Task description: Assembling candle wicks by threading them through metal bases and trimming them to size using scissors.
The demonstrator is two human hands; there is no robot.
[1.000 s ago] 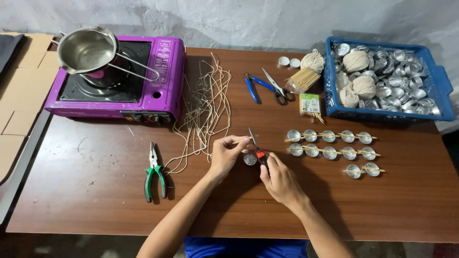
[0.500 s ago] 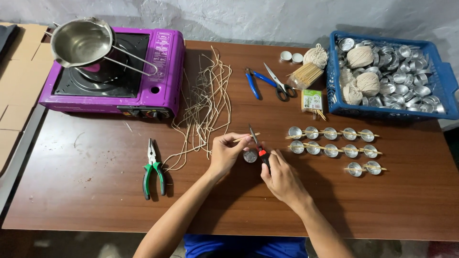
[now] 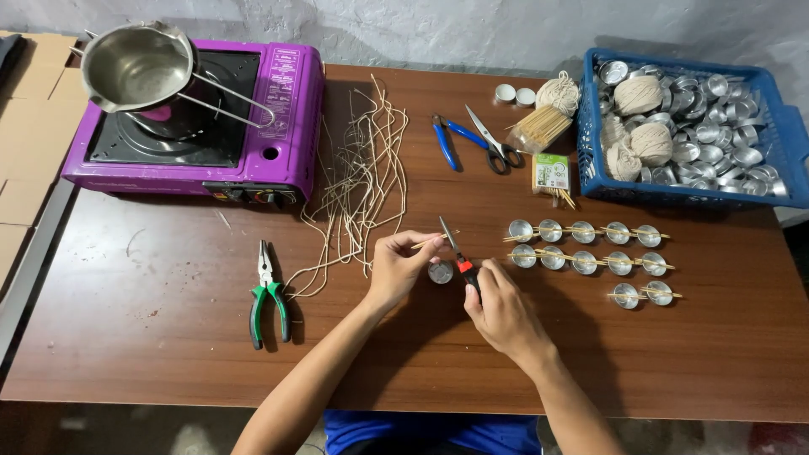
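Brown wooden table (image 3: 168, 337): the left hand (image 3: 396, 270) pinches a thin wooden stick (image 3: 425, 243). The right hand (image 3: 499, 307) is closed round a small knife (image 3: 456, 257). A small metal cup (image 3: 440, 272) lies between both hands.

Two pliers (image 3: 268, 293), one scissors (image 3: 493, 145), one stove (image 3: 198, 126)

The right hand (image 3: 499, 307) covers the handle of the cutter (image 3: 455, 253), so only its blade and a red patch show. The stick (image 3: 431, 243) disappears into the left hand's (image 3: 396, 270) fingertips. At the right edge the blue basket (image 3: 792, 143) is cut off (its far corner is lost). The cups (image 3: 716, 109) piled inside are too small to count. The cardboard (image 3: 25, 160) runs off the left edge.
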